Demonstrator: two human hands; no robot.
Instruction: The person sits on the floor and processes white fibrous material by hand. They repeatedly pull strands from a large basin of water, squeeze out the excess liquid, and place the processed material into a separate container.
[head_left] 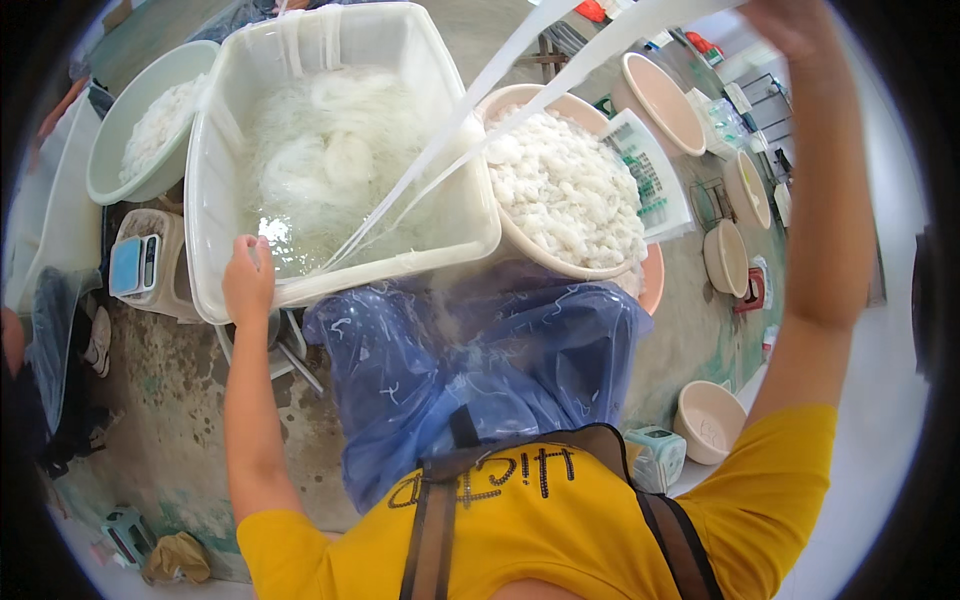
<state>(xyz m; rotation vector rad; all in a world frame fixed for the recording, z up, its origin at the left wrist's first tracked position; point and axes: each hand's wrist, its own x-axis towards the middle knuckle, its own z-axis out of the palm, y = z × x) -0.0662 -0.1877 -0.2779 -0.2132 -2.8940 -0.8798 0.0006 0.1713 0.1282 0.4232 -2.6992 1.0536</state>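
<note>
A large white rectangular tub (470,215) holds water and a mass of fine, whitish, translucent strands (325,150). My left hand (249,280) is closed over the tub's near rim, close to its left corner. My right hand (795,25) is raised high at the upper right, partly cut off by the picture's edge. From it, long wet white strips (450,140) stretch taut down to the tub's near side. The fingers of that hand blur, but it grips the upper ends of the strips.
Right of the tub, a round basin (510,225) is heaped with white clumps, a printed sheet (650,175) at its edge. A pale green basin (105,160) and a scale (135,265) stand left. A blue plastic apron (480,370) covers my lap. Several more basins (665,105) stand at right.
</note>
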